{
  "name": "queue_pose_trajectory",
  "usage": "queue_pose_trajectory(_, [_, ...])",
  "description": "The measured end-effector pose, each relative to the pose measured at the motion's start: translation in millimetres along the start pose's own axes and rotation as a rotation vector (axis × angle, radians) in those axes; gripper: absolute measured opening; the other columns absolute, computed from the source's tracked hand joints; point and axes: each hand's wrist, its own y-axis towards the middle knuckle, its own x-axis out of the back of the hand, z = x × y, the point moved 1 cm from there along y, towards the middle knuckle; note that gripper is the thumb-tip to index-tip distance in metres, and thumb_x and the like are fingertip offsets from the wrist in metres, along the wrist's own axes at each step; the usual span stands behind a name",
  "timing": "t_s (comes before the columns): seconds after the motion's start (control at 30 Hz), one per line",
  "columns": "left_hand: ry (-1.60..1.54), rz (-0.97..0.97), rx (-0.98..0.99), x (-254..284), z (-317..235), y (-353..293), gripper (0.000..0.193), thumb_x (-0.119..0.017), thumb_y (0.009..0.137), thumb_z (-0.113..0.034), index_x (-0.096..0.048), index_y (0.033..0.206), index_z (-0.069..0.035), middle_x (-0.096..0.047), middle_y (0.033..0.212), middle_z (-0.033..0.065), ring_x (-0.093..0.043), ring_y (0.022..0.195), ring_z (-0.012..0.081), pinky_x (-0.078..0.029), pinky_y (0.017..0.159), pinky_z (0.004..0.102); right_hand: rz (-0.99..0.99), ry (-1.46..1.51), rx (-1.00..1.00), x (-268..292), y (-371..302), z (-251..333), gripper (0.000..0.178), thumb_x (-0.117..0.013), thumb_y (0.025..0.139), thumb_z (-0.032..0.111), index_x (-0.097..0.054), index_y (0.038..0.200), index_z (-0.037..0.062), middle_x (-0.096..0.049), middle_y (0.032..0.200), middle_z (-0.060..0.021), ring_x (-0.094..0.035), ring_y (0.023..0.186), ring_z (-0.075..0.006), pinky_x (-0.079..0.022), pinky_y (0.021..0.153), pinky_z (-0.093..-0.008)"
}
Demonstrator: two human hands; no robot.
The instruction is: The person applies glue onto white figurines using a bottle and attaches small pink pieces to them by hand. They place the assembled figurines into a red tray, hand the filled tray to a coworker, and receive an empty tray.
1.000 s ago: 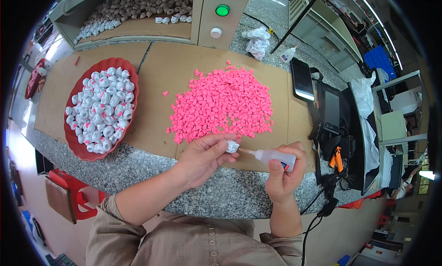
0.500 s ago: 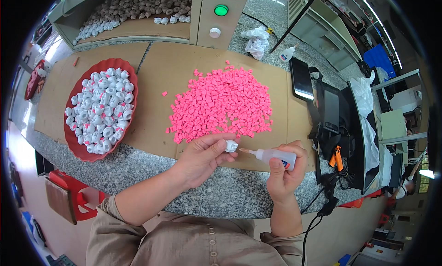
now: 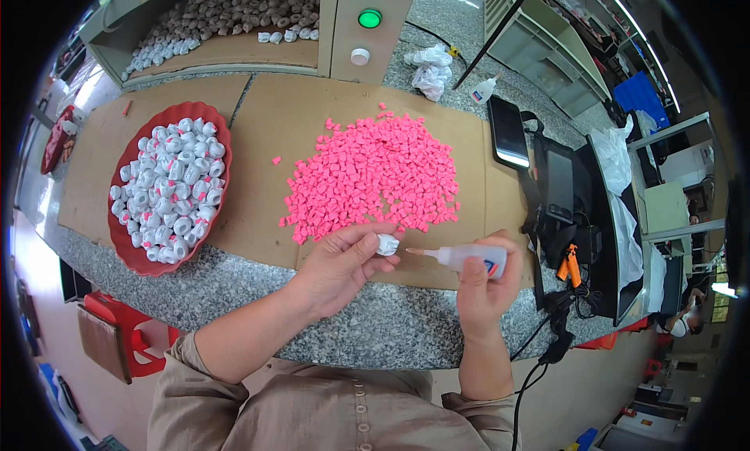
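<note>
Between the thumb and fingers of my left hand [image 3: 344,257] is a small white rounded piece [image 3: 387,245]. My right hand [image 3: 491,283] is wrapped round a translucent glue bottle [image 3: 473,257], tilted sideways. Its thin brownish nozzle tip points left at the white piece, with a small gap between them. Just beyond my left fingertips spreads a heap of small pink pieces [image 3: 375,174] on brown cardboard [image 3: 266,123]. To the left, a red scalloped bowl [image 3: 221,131] is piled with similar white pieces [image 3: 176,170], several of them bearing pink bits.
At the back stands an open-fronted box [image 3: 328,29] holding brown and white pieces, with a green light [image 3: 369,18]. A second small bottle [image 3: 483,90], crumpled white plastic [image 3: 431,70] and a black phone-like device [image 3: 508,131] lie at the right. Cables [image 3: 574,303] hang over the granite edge.
The glue bottle has drawn slightly right, widening the gap between its nozzle and the white piece. My left hand has shifted a little left, still holding the white piece.
</note>
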Motion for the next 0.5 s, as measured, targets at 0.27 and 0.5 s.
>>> queue_pose_trajectory(0.27, [-0.107,-0.07,-0.175,3,-29,5,0.025,-0.047,0.085,-0.014,-0.05,0.105,0.0,-0.056,0.097,0.0114,-0.057,0.084,0.0185,-0.048,0.075,0.0259,-0.015,0.437,-0.69,13,25,-29,0.025,-0.058,0.073,-0.001,-0.045,0.093,0.0046,-0.056,0.084,-0.0083,-0.057,0.072,-0.0154,-0.047,0.062,-0.0254])
queue_pose_trajectory(0.5, [-0.185,-0.083,-0.304,11,-44,7,0.025,-0.05,0.084,-0.015,-0.05,0.104,-0.001,-0.055,0.098,0.0102,-0.056,0.086,0.0176,-0.047,0.077,0.026,0.291,-0.255,-0.347,-9,4,-29,0.02,-0.067,0.064,0.004,-0.058,0.082,0.0039,-0.056,0.07,-0.0034,-0.051,0.065,-0.0098,-0.041,0.056,-0.0224])
